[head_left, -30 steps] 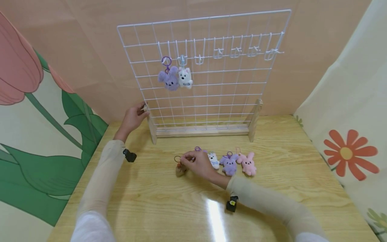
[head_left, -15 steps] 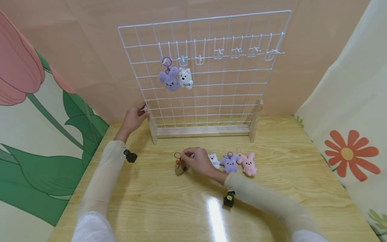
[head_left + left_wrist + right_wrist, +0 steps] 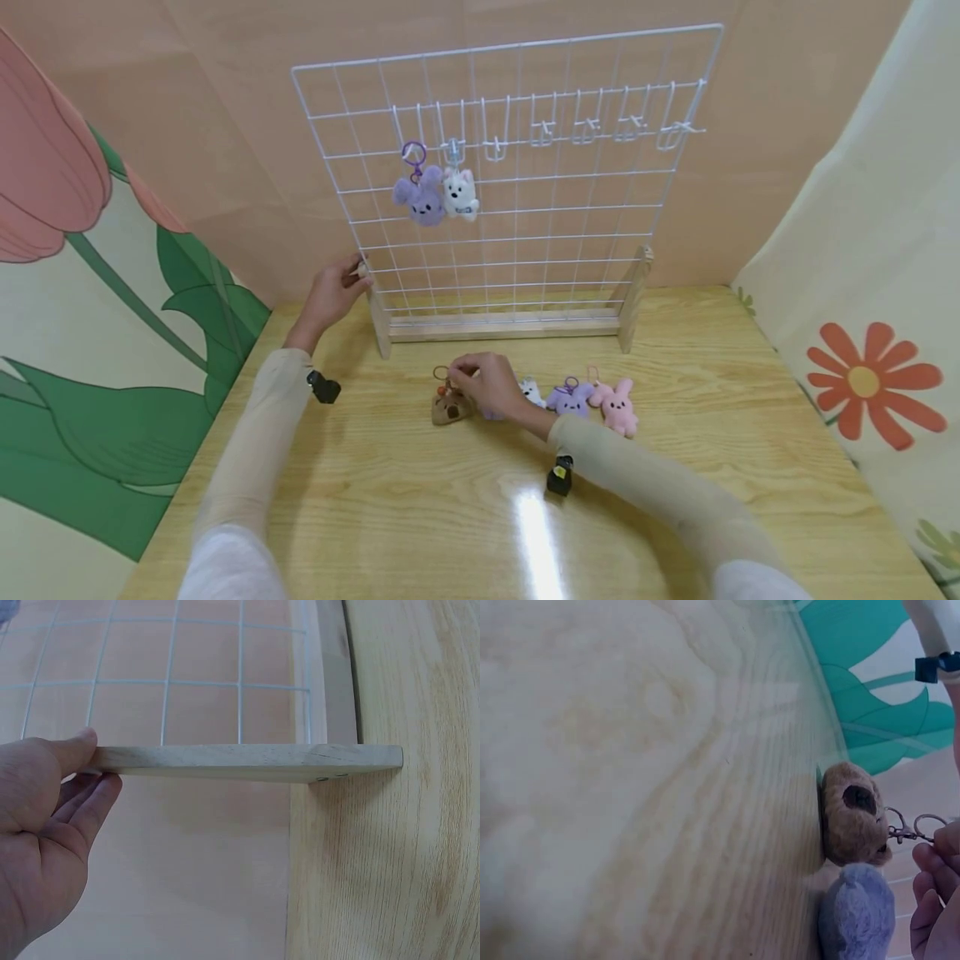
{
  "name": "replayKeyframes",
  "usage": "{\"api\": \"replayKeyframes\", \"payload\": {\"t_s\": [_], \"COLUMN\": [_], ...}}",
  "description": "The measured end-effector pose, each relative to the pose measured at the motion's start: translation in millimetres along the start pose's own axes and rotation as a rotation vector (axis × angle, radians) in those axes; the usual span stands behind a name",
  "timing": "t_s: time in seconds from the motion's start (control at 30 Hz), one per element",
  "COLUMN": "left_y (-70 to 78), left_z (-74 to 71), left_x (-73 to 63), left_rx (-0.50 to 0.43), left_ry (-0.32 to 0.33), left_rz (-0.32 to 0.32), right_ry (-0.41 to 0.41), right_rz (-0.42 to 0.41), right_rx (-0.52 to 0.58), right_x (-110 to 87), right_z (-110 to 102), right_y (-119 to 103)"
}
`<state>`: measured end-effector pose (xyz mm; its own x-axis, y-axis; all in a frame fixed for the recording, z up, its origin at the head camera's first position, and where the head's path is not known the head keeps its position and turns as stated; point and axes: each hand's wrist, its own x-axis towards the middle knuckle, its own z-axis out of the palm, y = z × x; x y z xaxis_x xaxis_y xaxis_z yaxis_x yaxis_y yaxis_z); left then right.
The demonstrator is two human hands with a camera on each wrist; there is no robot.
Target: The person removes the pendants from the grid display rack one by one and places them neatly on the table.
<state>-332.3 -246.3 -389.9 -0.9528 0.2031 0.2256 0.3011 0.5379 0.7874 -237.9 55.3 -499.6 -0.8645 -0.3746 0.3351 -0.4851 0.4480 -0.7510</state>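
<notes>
My right hand [image 3: 491, 385] pinches the metal key ring of a brown plush keychain [image 3: 448, 408]. In the right wrist view, the ring [image 3: 931, 822] meets my fingertips, and the brown plush [image 3: 851, 814] rests on the table beside a purple plush [image 3: 857, 915]. My left hand [image 3: 330, 293] grips the upper end of the wooden side post [image 3: 377, 321] of a white wire grid rack [image 3: 517, 208]. Up close in the left wrist view, thumb and fingers hold that post [image 3: 240, 756] from both sides. My right hand partly covers the purple plush in the head view.
On the grid hang a purple plush keychain [image 3: 422, 200] and a white dog plush [image 3: 460, 193]; several bare white hooks [image 3: 587, 127] continue rightward. A white plush [image 3: 531, 392], a purple plush [image 3: 570, 398] and a pink bunny plush [image 3: 618, 408] lie in a row on the table [image 3: 360, 483].
My right hand has shifted slightly toward the rack, and the brown plush has moved with it, its face now turned into view. The left hand keeps its grip on the post.
</notes>
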Motion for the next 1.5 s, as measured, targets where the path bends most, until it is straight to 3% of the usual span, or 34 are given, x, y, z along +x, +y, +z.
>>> {"api": "replayKeyframes", "payload": {"t_s": [0.73,1.17,1.5], "left_y": [0.9,-2.9,-0.9], "left_z": [1.0,0.9,-0.6], "left_x": [2.9,2.0,0.5], "left_rx": [0.021,0.031,0.034], "left_ry": [0.004,0.011,0.01], "left_rz": [0.013,0.011,0.018], "right_ry": [-0.074,-0.08,-0.064], "right_rz": [0.018,0.053,-0.026], "right_rx": [-0.177,-0.152,-0.101], "right_x": [19.0,19.1,20.5], "right_z": [4.4,1.2,-27.5], "right_y": [16.0,15.8,-10.5]}}
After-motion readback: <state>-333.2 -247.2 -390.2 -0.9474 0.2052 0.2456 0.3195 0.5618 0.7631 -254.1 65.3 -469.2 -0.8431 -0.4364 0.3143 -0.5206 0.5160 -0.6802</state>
